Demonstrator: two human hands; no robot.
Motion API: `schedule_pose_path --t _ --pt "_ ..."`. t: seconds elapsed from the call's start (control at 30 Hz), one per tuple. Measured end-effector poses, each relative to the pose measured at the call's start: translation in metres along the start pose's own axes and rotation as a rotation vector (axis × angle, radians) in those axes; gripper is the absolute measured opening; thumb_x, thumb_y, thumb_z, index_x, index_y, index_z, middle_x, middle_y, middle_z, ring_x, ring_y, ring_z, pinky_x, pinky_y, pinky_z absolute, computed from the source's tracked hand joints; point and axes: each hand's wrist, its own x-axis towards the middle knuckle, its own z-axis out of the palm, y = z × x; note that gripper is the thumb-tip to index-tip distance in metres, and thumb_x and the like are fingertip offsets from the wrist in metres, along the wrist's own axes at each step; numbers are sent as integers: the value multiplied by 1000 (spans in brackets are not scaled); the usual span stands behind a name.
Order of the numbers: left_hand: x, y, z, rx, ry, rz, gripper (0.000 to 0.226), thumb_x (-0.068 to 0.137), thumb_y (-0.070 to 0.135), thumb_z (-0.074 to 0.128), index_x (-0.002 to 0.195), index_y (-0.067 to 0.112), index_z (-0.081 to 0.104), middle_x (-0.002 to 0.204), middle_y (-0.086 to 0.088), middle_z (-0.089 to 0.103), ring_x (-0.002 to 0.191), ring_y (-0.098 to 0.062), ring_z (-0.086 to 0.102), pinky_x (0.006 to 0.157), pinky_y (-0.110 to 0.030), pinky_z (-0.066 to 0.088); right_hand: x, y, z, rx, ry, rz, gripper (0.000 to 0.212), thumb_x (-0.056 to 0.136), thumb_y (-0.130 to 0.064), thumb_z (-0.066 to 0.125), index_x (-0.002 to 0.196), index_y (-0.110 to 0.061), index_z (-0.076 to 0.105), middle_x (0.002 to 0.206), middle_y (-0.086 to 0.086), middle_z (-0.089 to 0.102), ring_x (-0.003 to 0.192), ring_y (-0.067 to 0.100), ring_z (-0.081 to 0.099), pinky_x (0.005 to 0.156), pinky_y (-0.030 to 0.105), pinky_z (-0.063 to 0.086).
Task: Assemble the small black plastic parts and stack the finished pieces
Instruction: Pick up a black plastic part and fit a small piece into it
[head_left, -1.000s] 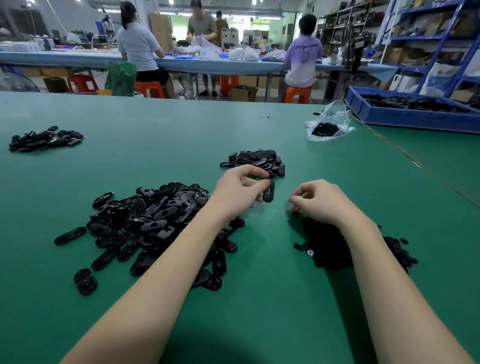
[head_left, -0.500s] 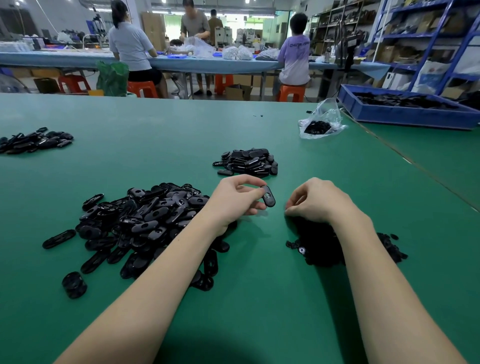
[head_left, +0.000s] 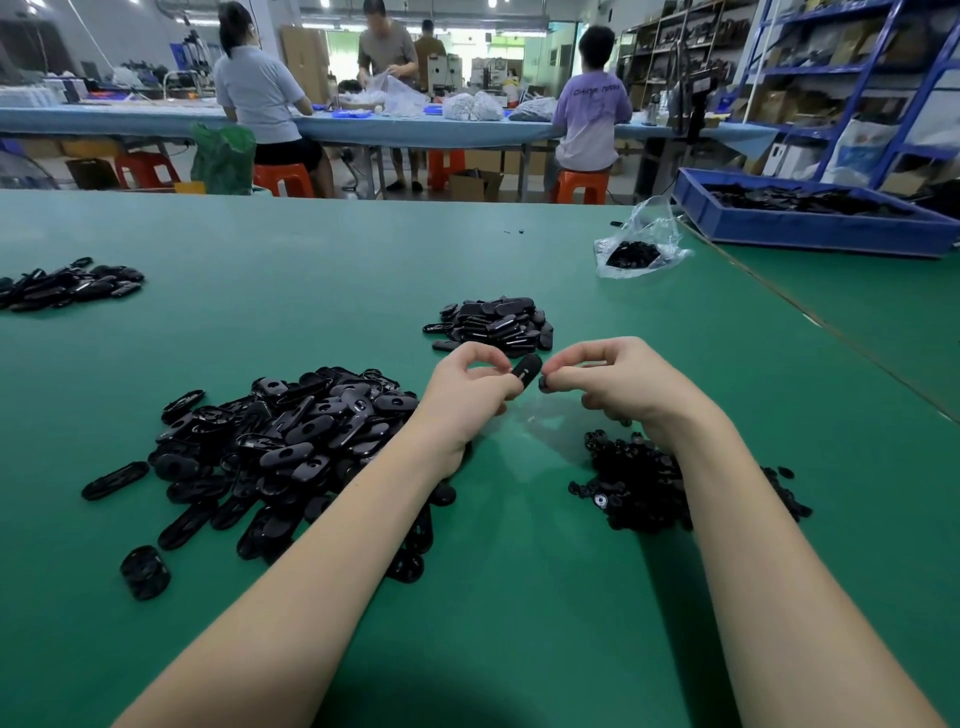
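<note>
My left hand (head_left: 467, 395) pinches a black oval shell (head_left: 527, 370) above the green table (head_left: 519, 597). My right hand (head_left: 613, 384) pinches a small round black piece (head_left: 544, 383) right beside the shell's near end. A large heap of oval shells (head_left: 280, 441) lies at the left under my left forearm. A pile of small round pieces (head_left: 639, 483) sits under my right wrist. Just beyond my hands lies a smaller pile of black oval pieces (head_left: 493, 325).
Another pile of black parts (head_left: 67, 286) lies at the far left. A clear bag of black pieces (head_left: 636, 249) and a blue bin (head_left: 810, 228) stand at the back right. Several people work at a long table behind.
Both hands have risen off the table and come together. The shell in my left hand now meets the small piece in my right hand.
</note>
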Motion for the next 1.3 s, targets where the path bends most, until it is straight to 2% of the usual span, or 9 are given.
schedule_pose_path --t 0.07,0.17,0.37,0.5,0.63,0.73,0.97,1.23,1.3 --pt "-3 0 2 -21 -85 -6 33 86 -5 64 106 21 63 95 -4 72 79 -15 61 72 -23 48 1 -1 2 18 -8 -8 12 80 -21 80 75 -33 80 72 -3 59 61 13 36 41 15 25" --pt "-6 1 4 -65 -149 -11 43 86 -12 62 118 17 67 97 -11 67 80 -19 61 69 -21 54 2 -1 5 47 -11 -26 12 82 -19 79 79 -30 82 69 -3 55 54 10 35 42 15 26" --pt "-5 2 1 -108 -88 -16 20 93 4 66 110 14 73 95 -12 73 80 -16 70 69 -18 57 3 -1 3 83 47 -3 10 80 -18 79 80 -27 82 62 -8 63 52 9 41 42 16 27" --pt "-4 1 1 -113 -68 64 25 89 -4 69 111 7 71 93 -13 75 80 -15 70 71 -18 57 4 0 2 92 109 13 12 81 -22 80 74 -32 82 58 -12 62 53 6 40 38 13 26" --pt "-4 1 0 -100 -76 105 26 83 -8 73 103 10 73 91 -10 77 81 -16 73 73 -18 55 6 3 2 115 147 50 7 78 -23 82 75 -30 82 60 -4 55 39 2 34 36 15 23" --pt "-4 1 0 -66 -79 119 27 80 -6 76 98 14 74 89 -6 79 77 -11 72 74 -18 55 6 3 1 109 162 75 4 75 -26 84 75 -29 82 63 2 50 43 9 30 37 17 21" --pt "-4 0 0 -35 -77 144 27 80 -4 78 95 18 72 91 -3 79 84 -10 73 89 -22 54 7 3 1 136 153 71 10 77 -22 82 70 -29 82 61 -7 65 45 8 30 37 17 22" --pt "-7 0 2 -43 -76 142 27 80 -6 76 94 16 72 96 -9 78 88 -10 73 83 -14 53 7 5 2 92 139 83 4 75 -25 85 73 -28 82 68 0 55 52 11 31 37 16 22" --pt "-8 -1 2 -34 -78 127 26 81 -5 77 95 16 73 94 -6 79 86 -8 72 81 -13 52 6 5 1 66 143 72 5 76 -23 85 74 -26 82 58 -7 54 47 5 37 36 13 23"
